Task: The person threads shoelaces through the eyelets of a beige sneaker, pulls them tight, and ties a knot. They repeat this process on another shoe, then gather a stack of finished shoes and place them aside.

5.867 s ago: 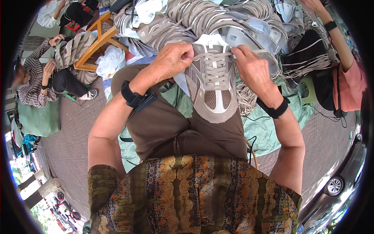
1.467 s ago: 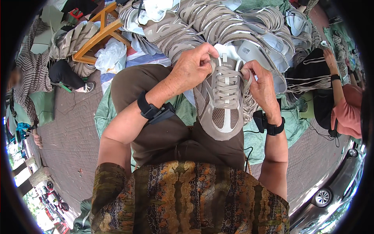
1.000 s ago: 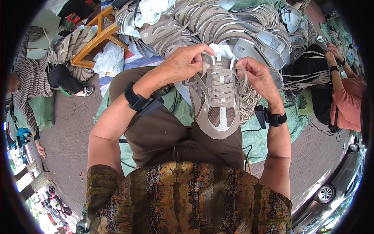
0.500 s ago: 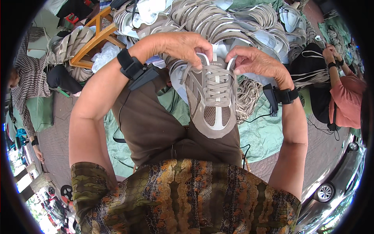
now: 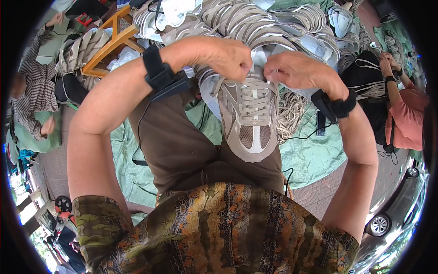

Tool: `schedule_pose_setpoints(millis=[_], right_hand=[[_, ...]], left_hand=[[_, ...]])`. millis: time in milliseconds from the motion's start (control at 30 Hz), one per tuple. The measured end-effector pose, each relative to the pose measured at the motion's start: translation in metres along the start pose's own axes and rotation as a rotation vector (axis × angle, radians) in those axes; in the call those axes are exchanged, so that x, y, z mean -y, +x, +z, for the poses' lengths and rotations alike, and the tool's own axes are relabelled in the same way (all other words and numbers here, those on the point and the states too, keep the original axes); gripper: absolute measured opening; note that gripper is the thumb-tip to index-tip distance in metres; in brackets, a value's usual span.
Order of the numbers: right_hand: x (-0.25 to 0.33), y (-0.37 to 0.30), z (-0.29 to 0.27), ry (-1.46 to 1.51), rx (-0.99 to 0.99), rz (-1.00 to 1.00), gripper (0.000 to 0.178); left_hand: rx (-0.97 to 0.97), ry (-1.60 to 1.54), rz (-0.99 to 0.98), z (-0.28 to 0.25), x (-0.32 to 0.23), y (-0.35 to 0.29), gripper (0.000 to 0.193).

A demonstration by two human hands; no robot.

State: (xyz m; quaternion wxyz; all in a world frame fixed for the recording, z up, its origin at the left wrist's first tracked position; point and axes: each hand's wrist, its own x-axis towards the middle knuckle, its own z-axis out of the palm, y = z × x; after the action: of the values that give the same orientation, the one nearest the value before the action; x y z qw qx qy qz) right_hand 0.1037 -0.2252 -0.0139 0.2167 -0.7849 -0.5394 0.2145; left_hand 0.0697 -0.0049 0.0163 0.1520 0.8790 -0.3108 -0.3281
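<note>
A beige and grey sneaker [image 5: 248,121] rests on my lap, toe toward me, its laces threaded up the front. My left hand [image 5: 228,57] is closed in a fist at the top of the shoe's tongue, pinching a lace end. My right hand [image 5: 294,71] grips the other lace end just to the right of the tongue. Both wrists wear black bands; a thin cable runs from the left one.
A big heap of similar beige sneakers [image 5: 273,23] lies beyond my hands on a green sheet [image 5: 315,155]. A wooden chair [image 5: 109,41] stands upper left. One person sits at far left [image 5: 32,96], another in pink at right [image 5: 406,109]. A car [image 5: 392,214] is lower right.
My arms have risen and spread, and both hands have pulled the lace ends up to the top of the tongue. The shoe stays on my lap.
</note>
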Motion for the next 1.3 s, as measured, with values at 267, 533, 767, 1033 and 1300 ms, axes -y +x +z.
schedule_pose_setpoints(millis=[267, 533, 767, 1033, 1300], right_hand=[[0.029, 0.047, -0.012, -0.221, 0.341, 0.150, 0.011], [-0.005, 0.015, 0.038, 0.411, -0.242, 0.233, 0.010], [0.090, 0.002, 0.038, -0.373, -0.417, -0.204, 0.004], [0.188, -0.001, 0.047, 0.328, -0.155, -0.535, 0.012], [0.213, -0.015, 0.043, 0.526, -0.108, -0.554, 0.012]], left_hand=[[-0.049, -0.012, -0.035, 0.022, 0.014, 0.031, 0.020], [-0.771, 0.382, 0.373, 0.075, -0.028, 0.003, 0.014], [-0.832, 0.326, 0.749, 0.141, -0.090, -0.031, 0.013], [-0.787, 0.289, 0.974, 0.129, -0.150, -0.111, 0.016], [-0.682, 0.114, 1.058, 0.111, -0.194, -0.135, 0.009]])
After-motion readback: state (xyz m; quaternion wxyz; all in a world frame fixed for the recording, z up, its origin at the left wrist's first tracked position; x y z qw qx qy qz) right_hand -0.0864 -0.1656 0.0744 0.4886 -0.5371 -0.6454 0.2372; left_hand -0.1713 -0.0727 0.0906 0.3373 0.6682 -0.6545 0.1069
